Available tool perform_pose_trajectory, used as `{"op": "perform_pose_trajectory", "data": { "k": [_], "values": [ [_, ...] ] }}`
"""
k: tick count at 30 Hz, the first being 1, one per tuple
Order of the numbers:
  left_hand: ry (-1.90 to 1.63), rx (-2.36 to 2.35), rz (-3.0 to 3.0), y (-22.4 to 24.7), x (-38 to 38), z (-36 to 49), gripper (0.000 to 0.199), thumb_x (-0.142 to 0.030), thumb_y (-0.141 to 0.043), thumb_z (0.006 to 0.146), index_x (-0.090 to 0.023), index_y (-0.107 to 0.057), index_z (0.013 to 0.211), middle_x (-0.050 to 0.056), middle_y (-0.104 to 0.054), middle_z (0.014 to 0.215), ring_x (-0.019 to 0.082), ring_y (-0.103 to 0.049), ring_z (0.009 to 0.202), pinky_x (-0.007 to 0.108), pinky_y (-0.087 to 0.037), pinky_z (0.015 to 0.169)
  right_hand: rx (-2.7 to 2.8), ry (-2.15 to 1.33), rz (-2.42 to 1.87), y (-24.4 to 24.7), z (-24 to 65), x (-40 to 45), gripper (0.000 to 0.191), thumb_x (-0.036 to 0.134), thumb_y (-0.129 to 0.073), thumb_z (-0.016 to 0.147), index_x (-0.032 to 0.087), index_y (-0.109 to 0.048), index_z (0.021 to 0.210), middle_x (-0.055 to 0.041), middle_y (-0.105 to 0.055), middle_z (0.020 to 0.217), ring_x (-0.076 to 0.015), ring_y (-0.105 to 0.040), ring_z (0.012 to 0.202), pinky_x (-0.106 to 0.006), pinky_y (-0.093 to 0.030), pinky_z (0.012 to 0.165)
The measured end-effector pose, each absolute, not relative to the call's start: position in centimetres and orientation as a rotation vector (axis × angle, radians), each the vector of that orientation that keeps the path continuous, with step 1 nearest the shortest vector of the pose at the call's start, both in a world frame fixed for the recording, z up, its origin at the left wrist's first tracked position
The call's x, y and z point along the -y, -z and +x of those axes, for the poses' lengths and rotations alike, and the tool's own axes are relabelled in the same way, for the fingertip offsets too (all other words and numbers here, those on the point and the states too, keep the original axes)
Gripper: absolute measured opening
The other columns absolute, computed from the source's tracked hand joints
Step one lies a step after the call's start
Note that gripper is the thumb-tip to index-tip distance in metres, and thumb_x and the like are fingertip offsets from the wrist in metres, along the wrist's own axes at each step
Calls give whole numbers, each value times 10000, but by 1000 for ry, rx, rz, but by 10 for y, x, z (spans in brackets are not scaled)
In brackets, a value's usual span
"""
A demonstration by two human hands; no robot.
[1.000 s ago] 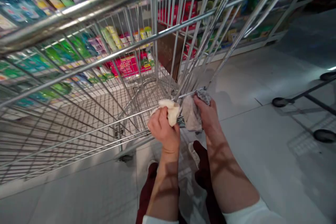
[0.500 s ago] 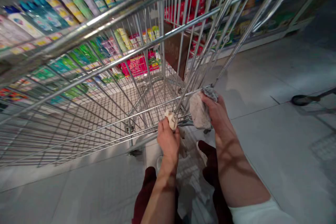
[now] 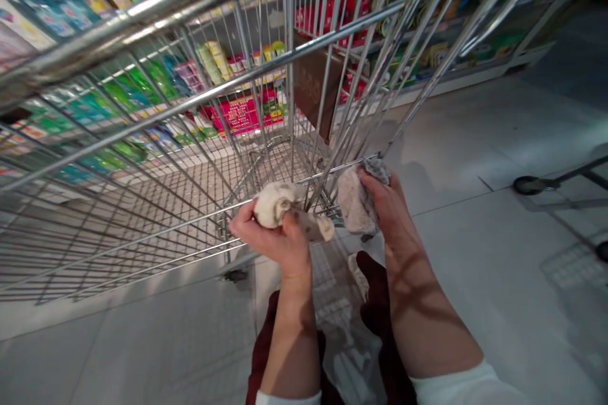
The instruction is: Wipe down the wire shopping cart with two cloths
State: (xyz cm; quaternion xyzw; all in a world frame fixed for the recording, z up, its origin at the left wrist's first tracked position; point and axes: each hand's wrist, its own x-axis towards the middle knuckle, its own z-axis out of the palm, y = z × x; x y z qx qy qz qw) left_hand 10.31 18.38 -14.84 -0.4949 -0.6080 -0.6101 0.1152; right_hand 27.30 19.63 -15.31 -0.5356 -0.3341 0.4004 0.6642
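My left hand (image 3: pixel 289 243) is closed around a crumpled cream cloth (image 3: pixel 274 202). A loose end of that cloth hangs toward the right. The hand is at the lower side bars of a metal shopping cart (image 3: pixel 156 7); whether the cloth presses on a bar, I cannot tell. In my right hand (image 3: pixel 393 209) is a bunched grey cloth (image 3: pixel 352 201), its darker part showing between thumb and fingers. This hand stays beside the cart's lower right corner, a short way from the left one.
Beyond the cart, store shelves (image 3: pixel 228 152) hold bottles and colourful packages. A brown panel (image 3: pixel 317 85) shows through the cart's bars. Another wheeled frame (image 3: pixel 570 180) stands at right on the tiled floor (image 3: pixel 475 253). My legs are below my hands.
My left hand has moved slightly left and turned, so much more of the cream cloth shows. My right hand keeps its hold on the grey cloth, nearly in the same place.
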Motion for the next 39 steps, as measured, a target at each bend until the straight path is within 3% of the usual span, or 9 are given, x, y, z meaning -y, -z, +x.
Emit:
{"op": "perform_pose_trajectory", "data": {
  "k": [5, 7, 11, 17, 20, 23, 28, 34, 39],
  "values": [
    [1572, 1615, -1757, 173, -175, 119, 546, -274, -618, 811, -116, -438, 1302, 180, -460, 1234, 279, -435, 1203, 465, -367, 1047, 764, -932, -1174, 150, 273, -197, 283, 397, -769, 668, 191, -710, 853, 24, -675, 791, -128, -577, 726, -261, -448, 744],
    [1496, 1599, -1846, 184, -172, 120, 540, -254, -607, 823, -115, -454, 1322, 195, -447, 1268, 294, -418, 1250, 483, -349, 1073, 765, -945, -1159, 149, 273, -197, 267, 391, -769, 673, 190, -700, 835, 32, -655, 766, -118, -555, 703, -251, -438, 723],
    [1391, 1725, -1981, 204, -168, 109, 398, -149, -567, 811, -135, -575, 1209, 171, -494, 1197, 275, -482, 1179, 452, -420, 1014, 772, -949, -1166, 147, 273, -196, 269, 408, -766, 685, 185, -671, 800, 43, -611, 720, -108, -518, 674, -241, -414, 677],
    [1288, 1995, -2120, 216, -159, 89, 468, -52, -561, 735, -161, -600, 1189, 138, -520, 1164, 247, -539, 1071, 395, -490, 905, 805, -937, -1208, 148, 274, -195, 287, 441, -762, 690, 189, -683, 801, 37, -628, 734, -116, -530, 689, -243, -419, 677],
    [1389, 1970, -2118, 206, -157, 82, 349, -53, -560, 745, -183, -625, 1063, 83, -567, 1019, 209, -565, 961, 352, -499, 846, 787, -924, -1210, 150, 274, -196, 280, 437, -776, 680, 205, -710, 822, 38, -653, 761, -119, -558, 710, -241, -435, 698],
    [1586, 1719, -1933, 189, -161, 78, 235, -121, -589, 803, -191, -627, 1024, 68, -570, 1016, 200, -559, 1005, 355, -473, 900, 749, -918, -1195, 151, 272, -196, 270, 428, -785, 668, 217, -720, 823, 38, -674, 784, -127, -582, 725, -243, -452, 710],
    [1670, 1534, -1743, 175, -175, 78, 302, -151, -595, 822, -182, -648, 1118, 102, -500, 1171, 211, -513, 1111, 362, -428, 969, 770, -910, -1221, 154, 273, -197, 296, 457, -773, 671, 216, -717, 833, 32, -685, 780, -147, -595, 721, -256, -458, 696],
    [1368, 1706, -1850, 190, -170, 73, 337, -117, -569, 801, -184, -685, 1110, 114, -577, 1114, 237, -527, 1073, 391, -430, 950, 847, -891, -1240, 155, 278, -196, 279, 459, -758, 697, 227, -717, 846, 35, -692, 807, -143, -601, 762, -252, -448, 729],
    [1016, 1977, -2081, 203, -154, 55, 525, -21, -549, 678, -224, -690, 1140, 99, -631, 1128, 262, -547, 1035, 393, -464, 901, 806, -927, -1217, 154, 276, -196, 298, 452, -772, 678, 223, -712, 859, 17, -693, 823, -153, -600, 756, -267, -459, 723]
  ]
}}
